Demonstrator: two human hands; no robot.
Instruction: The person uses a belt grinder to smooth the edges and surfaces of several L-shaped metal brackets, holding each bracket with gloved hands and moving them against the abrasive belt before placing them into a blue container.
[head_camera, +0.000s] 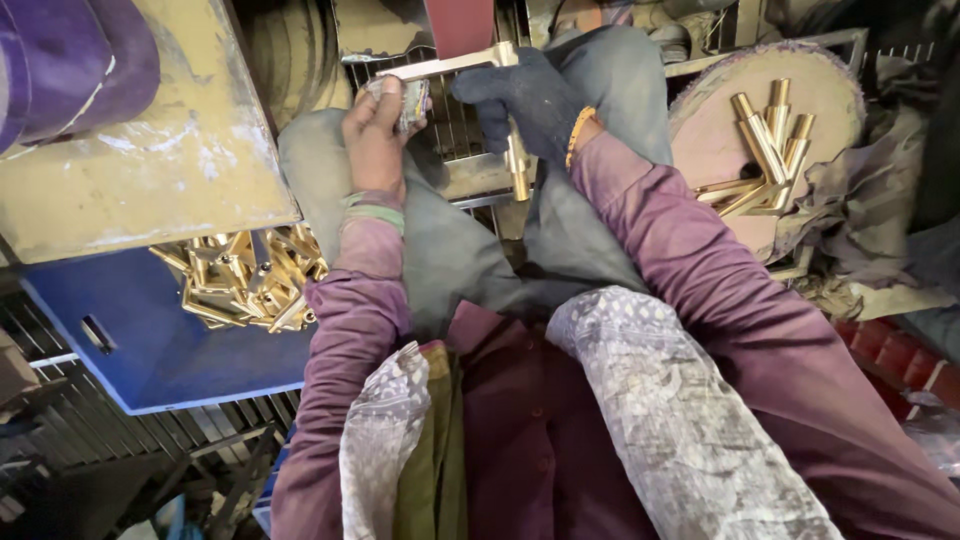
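Both hands (375, 135) grip brass part (455, 63), top end cut off.

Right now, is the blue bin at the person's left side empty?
No, the blue bin holds a heap of brass pieces near the person's left arm.

Light dim to moderate, cool, diffuse, from overhead. Brightest zones: yellowish panel (150, 150) upper left, pale cloth at bottom centre. Specular glints on brass pieces (765, 150) upper right and the brass pile (245, 280) left of centre. Deep shadow lower left and along the right edge. Wide-angle stretching at borders; corners soft, centre fairly sharp.
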